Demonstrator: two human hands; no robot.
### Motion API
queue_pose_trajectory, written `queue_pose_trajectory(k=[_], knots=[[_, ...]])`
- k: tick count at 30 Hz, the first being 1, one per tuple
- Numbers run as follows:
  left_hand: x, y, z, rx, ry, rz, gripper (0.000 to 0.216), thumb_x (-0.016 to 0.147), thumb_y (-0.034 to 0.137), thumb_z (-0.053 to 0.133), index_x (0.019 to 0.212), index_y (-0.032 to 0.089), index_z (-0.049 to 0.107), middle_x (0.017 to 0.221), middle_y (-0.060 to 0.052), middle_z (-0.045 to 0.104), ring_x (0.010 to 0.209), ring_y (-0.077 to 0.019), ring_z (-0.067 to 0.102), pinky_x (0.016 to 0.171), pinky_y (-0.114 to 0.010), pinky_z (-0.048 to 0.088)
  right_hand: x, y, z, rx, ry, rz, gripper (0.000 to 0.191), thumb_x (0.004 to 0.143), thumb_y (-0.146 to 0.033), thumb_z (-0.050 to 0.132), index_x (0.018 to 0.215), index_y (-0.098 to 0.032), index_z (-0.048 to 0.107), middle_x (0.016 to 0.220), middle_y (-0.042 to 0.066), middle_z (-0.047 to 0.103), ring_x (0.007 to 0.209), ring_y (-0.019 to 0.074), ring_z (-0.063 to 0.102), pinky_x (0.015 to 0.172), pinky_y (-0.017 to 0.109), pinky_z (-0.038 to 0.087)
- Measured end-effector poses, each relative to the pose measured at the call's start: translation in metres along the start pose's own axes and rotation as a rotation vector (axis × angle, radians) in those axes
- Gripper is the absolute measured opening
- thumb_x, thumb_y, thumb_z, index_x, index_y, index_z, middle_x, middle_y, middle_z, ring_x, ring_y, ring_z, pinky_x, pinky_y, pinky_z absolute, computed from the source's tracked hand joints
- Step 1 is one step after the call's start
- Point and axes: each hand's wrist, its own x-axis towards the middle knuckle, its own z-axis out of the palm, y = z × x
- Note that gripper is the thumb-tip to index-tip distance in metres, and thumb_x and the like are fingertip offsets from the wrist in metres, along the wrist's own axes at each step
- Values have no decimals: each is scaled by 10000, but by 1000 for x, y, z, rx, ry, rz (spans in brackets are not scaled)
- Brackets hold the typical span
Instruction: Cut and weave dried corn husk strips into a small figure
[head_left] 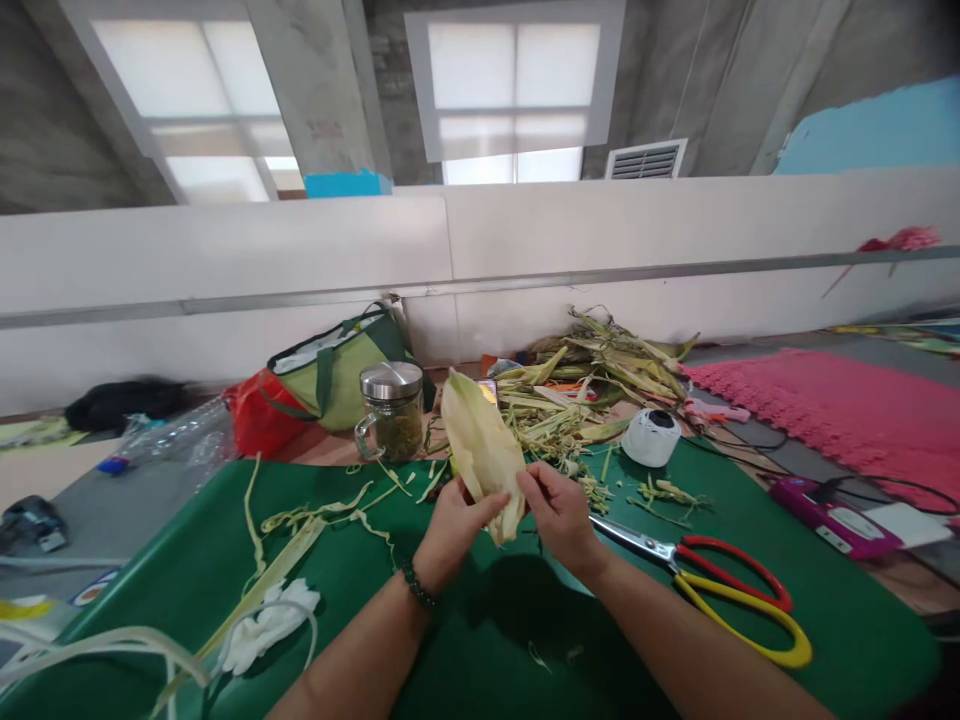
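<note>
A pale yellow corn husk (480,445) is held up in front of me, its broad tip pointing away and slightly left. My left hand (463,520) grips its lower left side, the thumb lying across the husk's face. At the lower right edge, my right hand (559,510) pinches the husk between thumb and fingers. A dark beaded bracelet (417,584) circles my left wrist. Beside my right forearm lie large scissors (675,560) with one red and one yellow handle, their blades partly behind my wrist.
The table has a green cover (337,600). A glass mug with a metal lid (394,410), a pile of dry husks (600,360) and a white spool (651,438) stand at the back. Husk strips (300,540) and a crumpled white tissue (274,625) lie left; a purple power strip (836,515) is right.
</note>
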Motion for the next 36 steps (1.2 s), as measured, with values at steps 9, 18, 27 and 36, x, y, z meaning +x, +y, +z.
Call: queue_pose_trajectory(k=[9,18,27,36], knots=[[-2,4,-7,-43,-116,-62,368,626,425,729,804,103,717,726,-90,715,686,-211,655,582,-260,496,12,1,-3,360,-41,223,279,777,-447,526,666,-196,476,591,-23,523,540,126,505,484,232,413],[4,-4,-12,92,101,-124,313,647,432,624,647,119,630,635,-80,671,589,-191,626,533,-265,479,13,2,-3,406,-257,358,265,654,-270,605,879,-181,499,786,19,639,707,172,609,631,284,490],[1,0,-5,81,136,-53,627,502,351,781,1050,168,537,874,-61,680,727,-205,648,497,-229,475,0,-2,0,-287,-156,61,137,809,-234,432,913,-186,506,657,3,594,532,151,526,529,246,357],[0,3,-8,-29,204,49,383,533,322,785,815,106,642,767,-62,696,681,-186,636,647,-286,512,-9,-8,12,-163,-134,69,128,822,-319,499,861,-198,485,517,-65,453,468,126,450,493,223,309]])
